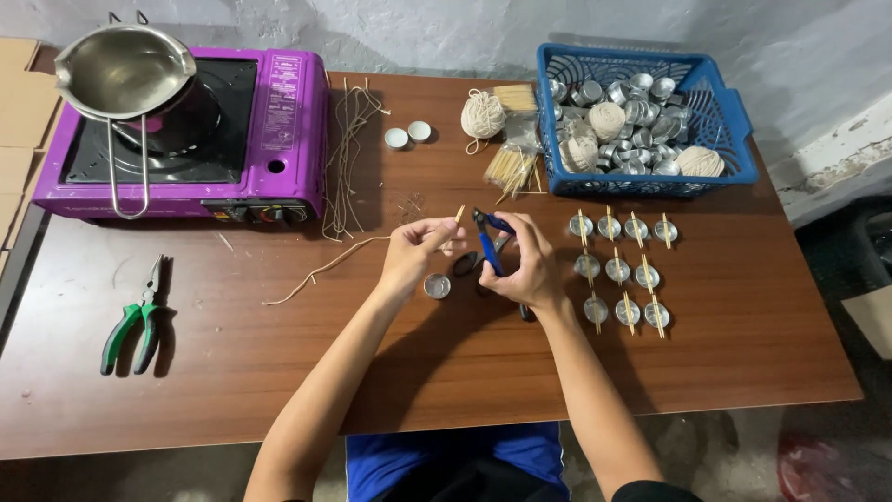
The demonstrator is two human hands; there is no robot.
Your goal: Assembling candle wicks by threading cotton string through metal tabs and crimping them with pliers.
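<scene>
Head cam: left hand (pixel 415 253) pinches a small wooden stick (pixel 459 215) upright; right hand (pixel 528 270) grips blue-handled cutters (pixel 489 244), tips just beside the stick. Best to keep the stick steady and the blades square to it. Empty tin cup (pixel 437 285) sits on the surface below the hands. Blue basket (pixel 734 121), far right, holds more tins & string balls; steel pot (pixel 125 70) on the purple stove (pixel 288 121) looks empty.

Even, fairly bright light falls from above; soft shadows lie under the forearms on the brown wooden bench (pixel 706 353). Sharp focus throughout, with mild wide-angle bending at the edges.
</scene>
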